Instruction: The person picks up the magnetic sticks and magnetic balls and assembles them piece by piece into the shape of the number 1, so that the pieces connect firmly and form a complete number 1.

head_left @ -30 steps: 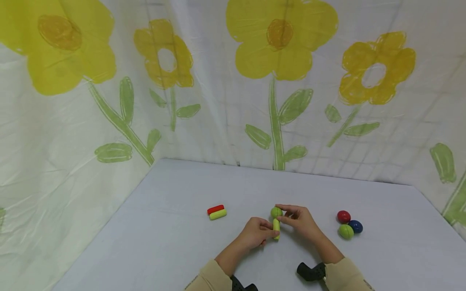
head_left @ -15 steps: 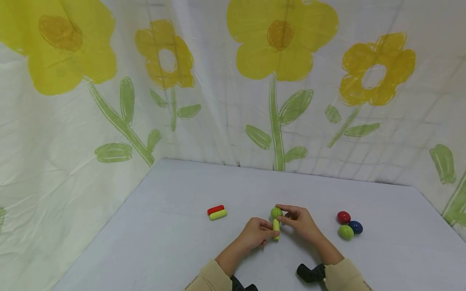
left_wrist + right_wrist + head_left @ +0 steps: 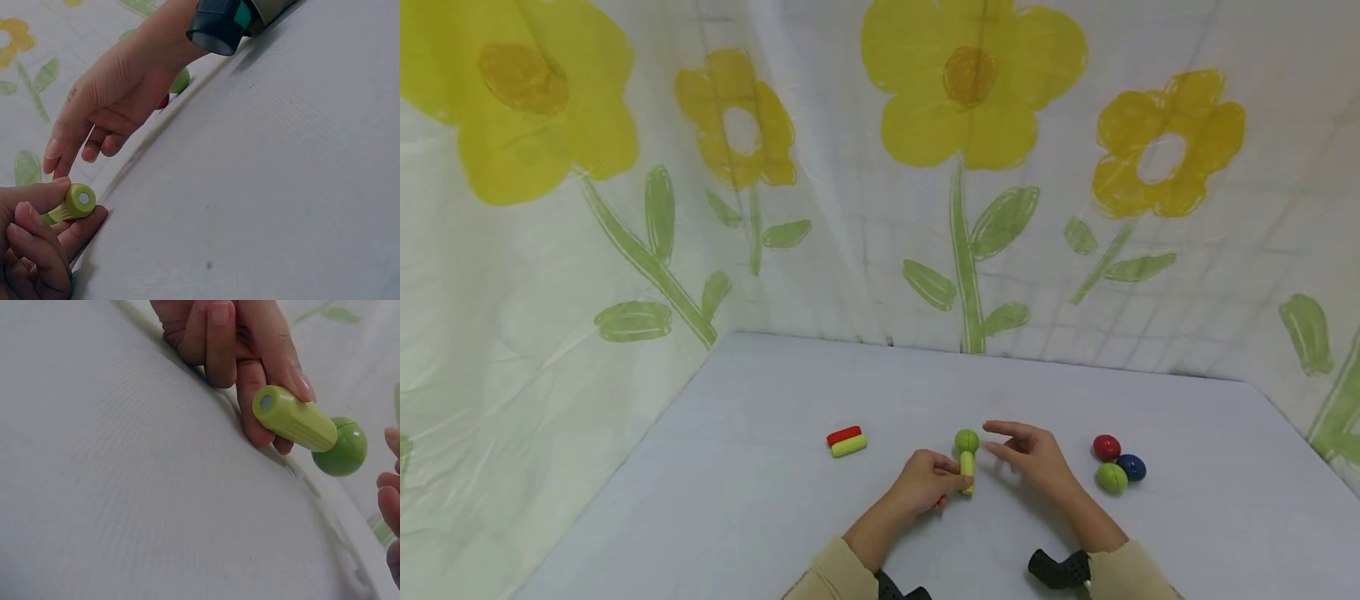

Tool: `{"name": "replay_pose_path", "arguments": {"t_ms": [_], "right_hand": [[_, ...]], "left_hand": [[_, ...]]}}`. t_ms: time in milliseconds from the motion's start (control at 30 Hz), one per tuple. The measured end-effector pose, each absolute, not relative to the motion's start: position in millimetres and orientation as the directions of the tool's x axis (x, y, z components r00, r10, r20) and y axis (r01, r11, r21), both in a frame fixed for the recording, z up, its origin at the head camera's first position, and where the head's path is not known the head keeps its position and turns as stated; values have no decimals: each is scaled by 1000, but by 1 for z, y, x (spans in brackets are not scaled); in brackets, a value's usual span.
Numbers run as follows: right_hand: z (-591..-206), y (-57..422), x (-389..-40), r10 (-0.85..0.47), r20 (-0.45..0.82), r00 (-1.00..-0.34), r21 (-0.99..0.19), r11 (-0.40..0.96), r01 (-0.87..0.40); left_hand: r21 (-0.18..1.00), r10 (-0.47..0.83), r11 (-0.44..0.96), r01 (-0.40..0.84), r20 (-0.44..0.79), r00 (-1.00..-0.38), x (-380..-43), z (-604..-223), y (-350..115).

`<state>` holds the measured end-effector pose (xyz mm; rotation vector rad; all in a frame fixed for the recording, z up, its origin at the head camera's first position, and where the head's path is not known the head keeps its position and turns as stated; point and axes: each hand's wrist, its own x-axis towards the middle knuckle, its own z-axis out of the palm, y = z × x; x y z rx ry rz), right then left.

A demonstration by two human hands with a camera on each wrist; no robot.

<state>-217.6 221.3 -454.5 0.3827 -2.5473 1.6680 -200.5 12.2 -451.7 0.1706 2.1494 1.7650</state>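
My left hand [image 3: 923,482] pinches a short yellow-green ribbed magnetic rod [image 3: 967,473] between thumb and fingers. At the rod's far end sits a green ball [image 3: 967,441]. The right wrist view shows this ball [image 3: 345,449] against one end of the rod [image 3: 299,422], and a silvery disc set in the other end. Just to the right of the ball, my right hand [image 3: 1032,455] holds nothing, its thumb and index finger spread apart. From the left wrist, the right hand [image 3: 109,103] appears beyond the rod [image 3: 76,203], fingers hanging loosely.
On the white table [image 3: 760,517], a red rod [image 3: 843,435] and a yellow-green rod [image 3: 849,447] lie side by side at left. To the right, a red ball [image 3: 1107,447], a blue ball [image 3: 1131,467] and another green ball [image 3: 1112,478] are grouped. A flower-printed curtain [image 3: 835,275] hangs behind.
My right hand has let go of the green ball and drawn slightly to the right. The ball stays at the end of the rod in my left hand, which keeps its grip.
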Motion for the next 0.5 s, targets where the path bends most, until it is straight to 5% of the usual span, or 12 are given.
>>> {"name": "replay_pose_path", "arguments": {"t_ms": [500], "right_hand": [[-441,261,-181,-40,111,-993,-903,414,-117]], "left_hand": [[968,333,200,-150,-211,-919,-203,-452,7]]}}
